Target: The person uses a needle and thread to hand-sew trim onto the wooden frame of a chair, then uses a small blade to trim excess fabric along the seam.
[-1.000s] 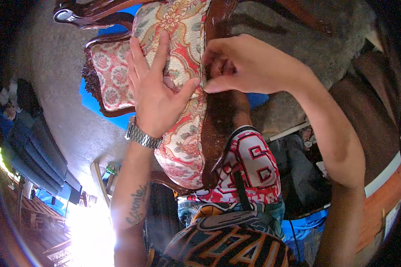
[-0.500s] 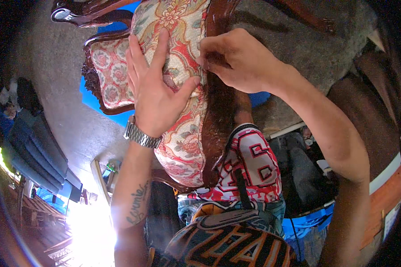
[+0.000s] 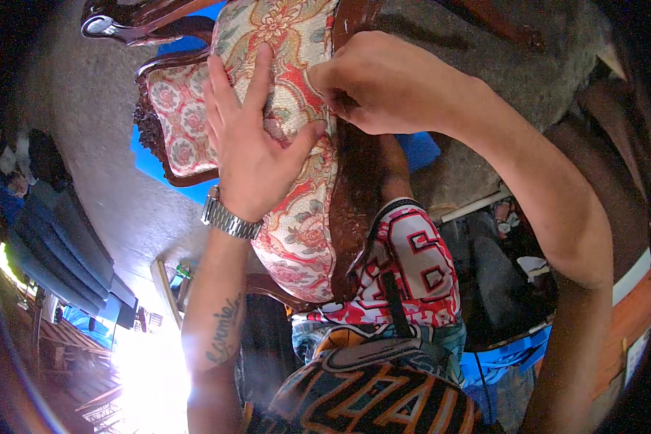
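A floral upholstered chair seat (image 3: 300,242), red, cream and green, lies in front of me with its dark carved wooden rail (image 3: 351,210) along the right side. Palm down on the fabric, my left hand (image 3: 260,155) has its fingers spread; a metal watch (image 3: 231,218) is on that wrist. My right hand (image 3: 390,83) is curled closed at the seam where fabric meets wood. Its fingertips are turned away, so what they pinch, if anything, is hidden. To the left, the padded chair back (image 3: 182,123) shows a medallion pattern inside a carved frame.
Curved wooden chair parts (image 3: 126,27) reach out at the top left. Blue sheeting (image 3: 148,159) lies under the chair on the grey floor (image 3: 101,123). Dark blue cloth (image 3: 65,239) hangs at the left. Brown material (image 3: 593,159) stands at the right. Bright light glares at lower left.
My right hand has shifted slightly up and left and rolled over at the seam, its fingertips now more hidden. The right elbow has swung a little outward. My left hand stays put.
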The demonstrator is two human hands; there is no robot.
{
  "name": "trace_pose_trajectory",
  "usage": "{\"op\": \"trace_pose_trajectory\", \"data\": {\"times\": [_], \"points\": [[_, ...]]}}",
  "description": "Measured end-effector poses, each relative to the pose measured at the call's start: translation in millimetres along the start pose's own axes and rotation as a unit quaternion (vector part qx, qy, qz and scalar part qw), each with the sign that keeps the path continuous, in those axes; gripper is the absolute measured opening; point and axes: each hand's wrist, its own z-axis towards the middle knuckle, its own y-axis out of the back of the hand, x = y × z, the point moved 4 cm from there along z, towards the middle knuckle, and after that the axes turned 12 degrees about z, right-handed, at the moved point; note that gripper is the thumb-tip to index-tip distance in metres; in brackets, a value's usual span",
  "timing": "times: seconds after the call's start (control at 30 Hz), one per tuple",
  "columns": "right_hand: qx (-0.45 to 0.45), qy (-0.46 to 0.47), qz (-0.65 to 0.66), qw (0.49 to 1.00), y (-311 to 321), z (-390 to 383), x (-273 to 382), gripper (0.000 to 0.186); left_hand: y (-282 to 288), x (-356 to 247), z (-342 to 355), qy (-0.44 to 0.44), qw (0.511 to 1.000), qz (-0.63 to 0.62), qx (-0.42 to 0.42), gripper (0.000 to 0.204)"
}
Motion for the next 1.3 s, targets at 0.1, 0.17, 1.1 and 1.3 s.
{"op": "trace_pose_trajectory", "data": {"times": [0.1,0.17,1.1,1.3], "points": [[-0.042,0.010,0.025,0.999,15.6,2.3,-2.3,0.013,-2.2,2.3,0.5,0.000,1.000,-0.002,-0.001,0.093],[-0.014,-0.019,0.033,0.999,7.9,0.4,0.2,0.009,-1.1,3.8,-1.6,-0.001,1.000,-0.003,-0.002,0.093],[-0.357,-0.046,0.251,0.898,-12.6,-80.1,64.2,0.036,32.5,-50.8,-44.1,0.015,0.945,-0.324,0.042,0.019],[-0.331,-0.201,0.361,0.848,-15.8,-102.4,78.3,0.035,34.7,-64.6,-40.4,-0.054,0.960,-0.273,0.028,0.015]]}}
